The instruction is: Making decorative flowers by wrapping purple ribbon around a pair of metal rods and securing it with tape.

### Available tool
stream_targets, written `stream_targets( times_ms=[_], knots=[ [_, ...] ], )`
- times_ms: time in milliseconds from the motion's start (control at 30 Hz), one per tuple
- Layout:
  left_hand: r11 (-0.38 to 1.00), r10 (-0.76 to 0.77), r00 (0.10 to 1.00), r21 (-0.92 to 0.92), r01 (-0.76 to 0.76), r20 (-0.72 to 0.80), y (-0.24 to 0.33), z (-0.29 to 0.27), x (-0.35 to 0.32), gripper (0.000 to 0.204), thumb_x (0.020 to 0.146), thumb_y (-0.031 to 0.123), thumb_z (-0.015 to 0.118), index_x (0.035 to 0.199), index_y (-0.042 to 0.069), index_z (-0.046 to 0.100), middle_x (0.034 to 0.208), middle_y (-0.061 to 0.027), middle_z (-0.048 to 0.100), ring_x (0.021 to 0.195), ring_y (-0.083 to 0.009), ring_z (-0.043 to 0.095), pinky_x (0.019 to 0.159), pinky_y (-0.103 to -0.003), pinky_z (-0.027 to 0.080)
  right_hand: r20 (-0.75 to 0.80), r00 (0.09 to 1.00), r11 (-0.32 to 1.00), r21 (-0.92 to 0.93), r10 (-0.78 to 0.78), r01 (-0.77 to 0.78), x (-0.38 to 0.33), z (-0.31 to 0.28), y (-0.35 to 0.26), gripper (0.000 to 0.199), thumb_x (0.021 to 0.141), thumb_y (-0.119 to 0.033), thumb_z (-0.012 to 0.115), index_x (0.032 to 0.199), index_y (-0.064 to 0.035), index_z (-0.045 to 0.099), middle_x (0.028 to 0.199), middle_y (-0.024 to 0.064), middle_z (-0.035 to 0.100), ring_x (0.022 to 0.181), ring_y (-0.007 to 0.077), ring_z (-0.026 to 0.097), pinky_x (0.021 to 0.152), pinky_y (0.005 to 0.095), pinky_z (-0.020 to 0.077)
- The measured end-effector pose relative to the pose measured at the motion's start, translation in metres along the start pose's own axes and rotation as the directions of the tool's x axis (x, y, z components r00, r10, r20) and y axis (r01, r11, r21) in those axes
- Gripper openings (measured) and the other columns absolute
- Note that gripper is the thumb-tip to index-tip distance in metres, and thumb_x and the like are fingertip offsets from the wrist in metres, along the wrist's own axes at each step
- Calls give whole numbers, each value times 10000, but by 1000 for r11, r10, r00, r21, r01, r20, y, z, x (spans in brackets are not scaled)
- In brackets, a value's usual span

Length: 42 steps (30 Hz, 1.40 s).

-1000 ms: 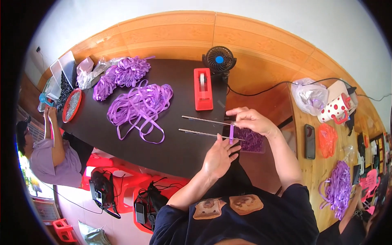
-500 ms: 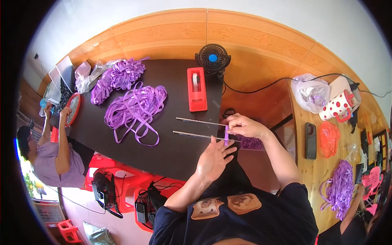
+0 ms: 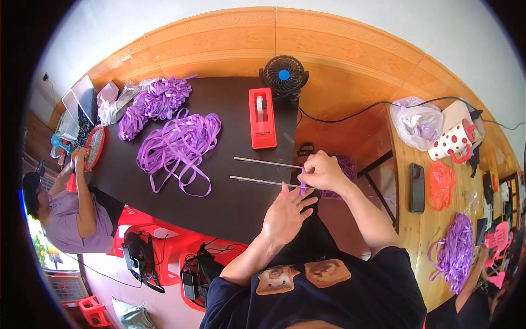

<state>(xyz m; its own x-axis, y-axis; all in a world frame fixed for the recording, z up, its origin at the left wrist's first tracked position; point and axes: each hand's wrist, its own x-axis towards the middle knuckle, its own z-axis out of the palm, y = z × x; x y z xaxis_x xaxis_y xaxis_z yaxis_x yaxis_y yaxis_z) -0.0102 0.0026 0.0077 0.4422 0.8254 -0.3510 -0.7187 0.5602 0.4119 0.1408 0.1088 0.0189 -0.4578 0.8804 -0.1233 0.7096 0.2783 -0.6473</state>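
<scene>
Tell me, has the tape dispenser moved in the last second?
No. The tape dispenser keeps its place beside the fan; both merely slid leftward in the picture together.

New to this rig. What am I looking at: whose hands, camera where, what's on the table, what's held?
No robot: two bare hands, seen from above by a fisheye camera on the person's head, so straight edges bend. On the dark table lie purple ribbon and a red tape dispenser. The right hand pinches a purple strip set across two thin rods. The left hand, fingers spread, is at the lower rod; whether it grips is unclear.
</scene>
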Motion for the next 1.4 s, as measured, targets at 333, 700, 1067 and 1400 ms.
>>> stream_targets(
  times_ms=[333, 700, 1067, 1400],
  knots=[
    [1000, -11, 1000, -14, 11, 22, -1, -1, 2, 664, 944, 546, 342, 1305, -9, 396, 1295, -111, 455, 1212, -242, 401, 1038, -414, 236, -477, 860, 789, -593, -181, -162, -25, 27, -34, 325, 685, -382, 674, 587, -71, 664, 660, 93, 616, 781, 248, 538, 693, 423, 324],
    [999, -9, 1000, -41, 10, 10, -1, -1, 2, 557, 953, 515, 378, 1222, 31, 442, 1143, -56, 479, 1093, -203, 440, 942, -367, 307, -683, 660, 820, -545, -313, -176, -31, 37, -19, 472, 660, -490, 714, 609, -26, 646, 667, 90, 618, 812, 254, 565, 705, 418, 326],
    [999, -2, 1000, 35, 2, -20, 1, 3, -1, 640, 948, 522, 362, 1311, -2, 421, 1289, -116, 468, 1206, -266, 419, 961, -375, 308, -216, 929, 470, 881, 301, 53, -53, 44, 43, 236, 865, -190, 649, 925, 36, 682, 896, 84, 686, 838, 135, 623, 777, 265, 456],
    [1000, -5, 1000, 19, 5, -12, 2, 5, -1, 644, 955, 520, 341, 1336, 4, 395, 1309, -121, 445, 1202, -270, 424, 951, -365, 319, 17, 994, 254, 966, 106, -44, -35, 48, 51, 145, 854, -95, 619, 941, 17, 653, 897, 75, 669, 820, 150, 627, 769, 279, 485]
  ],
)
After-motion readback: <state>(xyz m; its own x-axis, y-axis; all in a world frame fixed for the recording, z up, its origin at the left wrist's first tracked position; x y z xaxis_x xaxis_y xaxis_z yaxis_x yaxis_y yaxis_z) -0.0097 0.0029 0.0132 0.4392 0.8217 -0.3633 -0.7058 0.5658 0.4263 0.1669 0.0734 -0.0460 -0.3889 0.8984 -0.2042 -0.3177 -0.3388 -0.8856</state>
